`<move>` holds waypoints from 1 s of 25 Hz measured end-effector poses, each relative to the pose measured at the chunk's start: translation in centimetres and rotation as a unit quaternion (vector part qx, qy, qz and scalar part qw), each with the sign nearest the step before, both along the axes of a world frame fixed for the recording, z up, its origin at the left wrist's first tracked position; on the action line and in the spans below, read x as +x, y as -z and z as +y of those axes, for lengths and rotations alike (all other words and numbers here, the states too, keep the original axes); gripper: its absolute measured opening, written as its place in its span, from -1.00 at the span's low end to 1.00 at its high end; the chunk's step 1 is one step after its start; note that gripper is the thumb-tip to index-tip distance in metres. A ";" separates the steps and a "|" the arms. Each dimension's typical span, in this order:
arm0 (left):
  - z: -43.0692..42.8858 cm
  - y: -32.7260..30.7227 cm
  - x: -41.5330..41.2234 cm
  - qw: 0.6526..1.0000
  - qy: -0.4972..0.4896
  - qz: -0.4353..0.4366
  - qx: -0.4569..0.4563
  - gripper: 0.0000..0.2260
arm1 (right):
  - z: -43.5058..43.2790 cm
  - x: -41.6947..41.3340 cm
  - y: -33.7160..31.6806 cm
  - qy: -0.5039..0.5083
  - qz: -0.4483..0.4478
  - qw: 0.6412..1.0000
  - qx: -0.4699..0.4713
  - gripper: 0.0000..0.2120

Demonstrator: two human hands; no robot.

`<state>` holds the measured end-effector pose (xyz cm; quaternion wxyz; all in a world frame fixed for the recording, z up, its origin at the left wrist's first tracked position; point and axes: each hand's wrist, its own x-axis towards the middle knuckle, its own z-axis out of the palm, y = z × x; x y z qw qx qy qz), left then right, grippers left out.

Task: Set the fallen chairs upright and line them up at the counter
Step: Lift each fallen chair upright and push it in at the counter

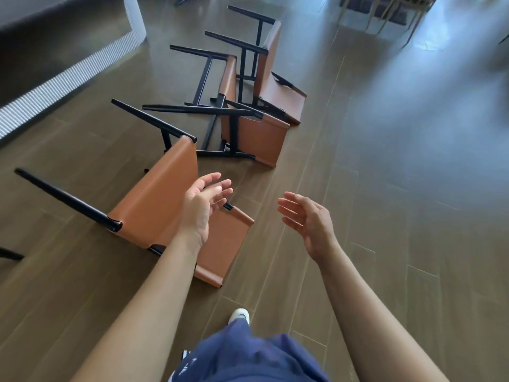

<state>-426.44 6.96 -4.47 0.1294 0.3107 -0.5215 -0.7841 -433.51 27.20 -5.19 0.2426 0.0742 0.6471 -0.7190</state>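
Note:
Three chairs with tan leather seats and black legs lie tipped over on the wooden floor, legs pointing left toward the counter point(68, 75). The nearest chair point(157, 199) lies just ahead of me, the middle chair point(259, 139) beyond it, the far chair point(271, 67) behind that. My left hand point(205, 208) hovers above the nearest chair's backrest, fingers straight and spread, holding nothing. Over bare floor to the right of that chair is my right hand point(308, 221), fingers relaxed and empty.
The counter's ribbed white base runs along the left edge. Wooden floor point(399, 188) stretches to the right. Other furniture legs point(385, 12) stand at the far top right. Another black leg point(11, 255) pokes in at the left edge. My shoe point(239, 315) is below.

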 end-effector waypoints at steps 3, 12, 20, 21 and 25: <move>0.0 -0.3 -2.8 1.000 -0.021 -0.003 -0.010 -0.75 | -0.3 -4.0 0.8 -0.023 -0.013 1.000 -0.009 -0.77; 2.4 1.2 -11.0 0.977 -0.211 -0.022 -0.011 -0.75 | -3.1 -20.0 2.4 -0.208 -0.036 0.978 0.000 -0.77; 8.6 1.8 -13.6 0.922 -0.387 -0.014 0.019 -0.77 | -3.6 -26.2 3.0 -0.378 -0.054 0.924 0.017 -0.76; 9.0 2.0 -13.4 0.917 -0.399 -0.014 0.017 -0.77 | -3.7 -26.3 3.3 -0.390 -0.058 0.919 0.016 -0.75; 10.4 2.7 -12.6 0.906 -0.423 -0.024 0.012 -0.78 | -3.9 -26.3 4.2 -0.414 -0.073 0.907 0.021 -0.72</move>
